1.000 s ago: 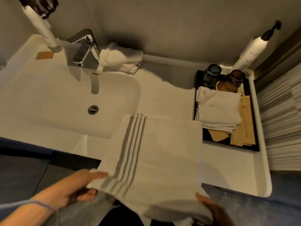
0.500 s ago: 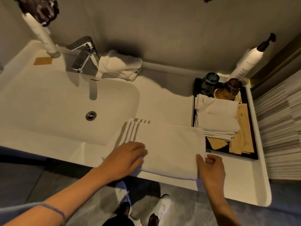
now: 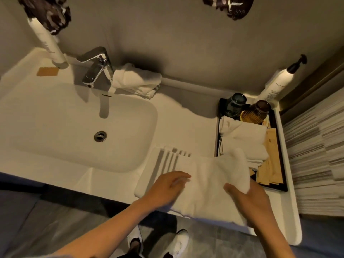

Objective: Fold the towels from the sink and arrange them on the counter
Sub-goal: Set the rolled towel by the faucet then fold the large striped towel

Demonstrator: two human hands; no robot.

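Striped towel (image 3: 195, 175) lies on the counter (image 3: 186, 127) just right of the sink (image 3: 74, 127), near edge overhanging a little, stripes at its left end. Left hand (image 3: 167, 187) rests flat on the middle, fingers spread, pinning not gripping. Right hand (image 3: 249, 200) pinches the towel's right end, thumb and fingers closed on it, lifting that end up and toward the left. Progress looks late: sink basin is empty, one folded towel (image 3: 135, 82) sits by the faucet (image 3: 96, 67) at the far side, another folded towel (image 3: 243, 140) lies in the black tray (image 3: 279, 175) at right. This one probably needs this crosswise fold, then placing. Versus half a second ago: right end was flat with the right hand beside it at the near edge, now it is raised; left hand has barely moved.
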